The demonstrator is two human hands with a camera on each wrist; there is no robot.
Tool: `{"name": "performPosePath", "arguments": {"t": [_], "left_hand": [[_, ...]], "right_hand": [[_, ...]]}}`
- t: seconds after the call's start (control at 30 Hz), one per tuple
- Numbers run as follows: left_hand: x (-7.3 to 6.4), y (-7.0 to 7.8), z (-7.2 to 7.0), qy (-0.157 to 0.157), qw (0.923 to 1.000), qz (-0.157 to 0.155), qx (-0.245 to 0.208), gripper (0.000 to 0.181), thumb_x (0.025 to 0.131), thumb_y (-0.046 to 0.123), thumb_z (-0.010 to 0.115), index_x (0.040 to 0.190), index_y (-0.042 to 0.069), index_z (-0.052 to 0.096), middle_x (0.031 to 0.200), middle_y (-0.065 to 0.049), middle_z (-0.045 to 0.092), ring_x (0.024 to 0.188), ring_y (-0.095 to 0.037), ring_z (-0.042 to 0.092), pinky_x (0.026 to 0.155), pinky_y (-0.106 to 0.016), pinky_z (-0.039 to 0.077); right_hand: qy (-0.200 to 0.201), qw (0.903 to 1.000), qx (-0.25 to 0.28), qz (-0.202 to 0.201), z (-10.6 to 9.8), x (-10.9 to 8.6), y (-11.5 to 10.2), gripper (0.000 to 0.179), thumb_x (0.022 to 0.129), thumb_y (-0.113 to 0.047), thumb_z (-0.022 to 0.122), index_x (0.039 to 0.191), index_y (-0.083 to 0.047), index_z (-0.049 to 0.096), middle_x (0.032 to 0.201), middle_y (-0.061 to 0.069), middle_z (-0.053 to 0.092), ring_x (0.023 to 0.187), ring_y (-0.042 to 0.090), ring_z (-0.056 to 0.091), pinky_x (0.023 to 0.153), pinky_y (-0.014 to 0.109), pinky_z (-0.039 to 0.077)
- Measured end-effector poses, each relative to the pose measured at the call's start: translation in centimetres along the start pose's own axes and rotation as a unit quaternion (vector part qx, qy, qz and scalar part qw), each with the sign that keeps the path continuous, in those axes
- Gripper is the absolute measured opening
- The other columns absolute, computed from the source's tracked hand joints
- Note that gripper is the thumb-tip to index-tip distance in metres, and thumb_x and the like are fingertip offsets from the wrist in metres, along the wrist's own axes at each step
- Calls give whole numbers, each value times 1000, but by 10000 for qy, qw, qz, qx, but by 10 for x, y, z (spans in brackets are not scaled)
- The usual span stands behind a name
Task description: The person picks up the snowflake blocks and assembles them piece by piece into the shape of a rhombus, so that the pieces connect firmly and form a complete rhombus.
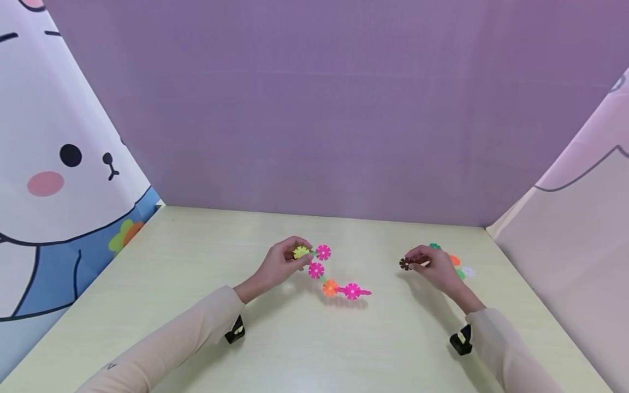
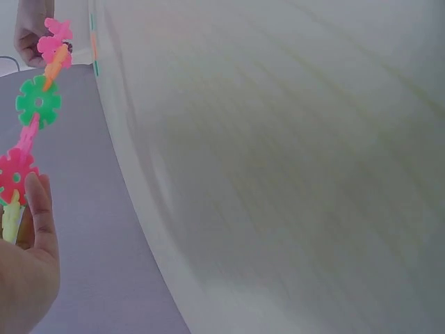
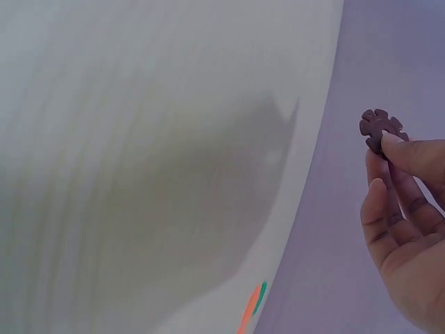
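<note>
My left hand [image 1: 280, 263] grips one end of a chain of interlocking snowflake discs, with a yellow disc [image 1: 301, 252] between thumb and fingers. From there the chain curves off to the right through pink, green and orange discs, ending in a pink disc [image 1: 351, 291] with another pink piece edge-on. In the left wrist view a green disc [image 2: 38, 102] sits partway along the chain, slotted at angles to its neighbours. Out to the right, my right hand [image 1: 439, 269] pinches a single brown snowflake disc [image 3: 375, 125] between thumb and fingers, apart from the chain.
Loose discs lie on the table just beyond and beside my right hand: a dark green disc [image 1: 434, 246], an orange disc [image 1: 455, 260], a light green one and a white disc [image 1: 469, 271]. A purple backdrop [image 1: 314, 120] rises behind the pale tabletop [image 1: 314, 344].
</note>
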State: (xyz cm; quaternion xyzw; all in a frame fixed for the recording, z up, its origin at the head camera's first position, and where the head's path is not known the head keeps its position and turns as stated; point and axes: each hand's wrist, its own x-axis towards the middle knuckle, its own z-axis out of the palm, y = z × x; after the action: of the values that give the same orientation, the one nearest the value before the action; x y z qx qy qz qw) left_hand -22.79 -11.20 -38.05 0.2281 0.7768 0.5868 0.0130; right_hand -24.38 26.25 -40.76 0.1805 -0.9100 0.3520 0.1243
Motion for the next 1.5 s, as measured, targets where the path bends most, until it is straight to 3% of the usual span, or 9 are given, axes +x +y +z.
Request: {"name": "performPosePath", "arguments": {"t": [0.13,0.43,0.67,0.87,1.07,1.27,1.5], "left_hand": [[0,0,0,-7,10000,-4,-17,21,87,12,61,106,4,58,94,-23,65,67,-11,60,62,-24,53],[0,0,0,-39,10000,49,-36,21,87,11,61,107,4,58,96,-25,64,66,-11,61,62,-25,53],[1,1,1,-69,9999,31,-114,22,87,10,60,108,3,58,97,-29,62,66,-9,62,68,-44,54],[1,1,2,-49,10000,-8,-20,22,87,10,60,108,3,59,92,-25,64,64,-10,61,66,-35,55],[1,1,3,-83,9999,44,-39,26,88,9,60,110,-2,58,94,-28,64,64,-8,61,70,-50,52],[1,0,3,-106,9999,87,41,27,88,9,59,111,-4,58,91,-25,65,63,-9,60,66,-39,55],[1,-1,3,-148,9998,132,3,27,88,10,59,112,-2,58,89,-23,65,63,-10,60,71,-52,50]], "right_hand": [[-83,9995,295,-9,12,4,-14,16,77,6,65,91,-2,64,85,13,68,71,20,65,59,20,51],[-81,9986,523,-83,40,15,-44,15,77,4,66,89,-5,64,82,8,68,70,15,63,57,21,50],[-29,9960,845,-279,58,22,-65,14,78,3,67,89,-5,64,82,8,68,69,13,62,57,21,49],[110,9946,905,-488,68,27,-77,14,78,3,67,88,-6,63,80,6,68,69,10,60,57,24,49],[317,9917,1006,-741,77,32,-87,14,77,2,68,87,-7,63,79,6,68,70,12,61,57,25,49],[441,9880,1170,-905,86,35,-97,13,78,0,69,88,-7,64,80,7,69,71,19,63,57,26,49],[590,9869,1095,-1023,88,37,-111,12,76,7,67,86,0,63,80,14,68,72,27,64,56,29,50]]}}
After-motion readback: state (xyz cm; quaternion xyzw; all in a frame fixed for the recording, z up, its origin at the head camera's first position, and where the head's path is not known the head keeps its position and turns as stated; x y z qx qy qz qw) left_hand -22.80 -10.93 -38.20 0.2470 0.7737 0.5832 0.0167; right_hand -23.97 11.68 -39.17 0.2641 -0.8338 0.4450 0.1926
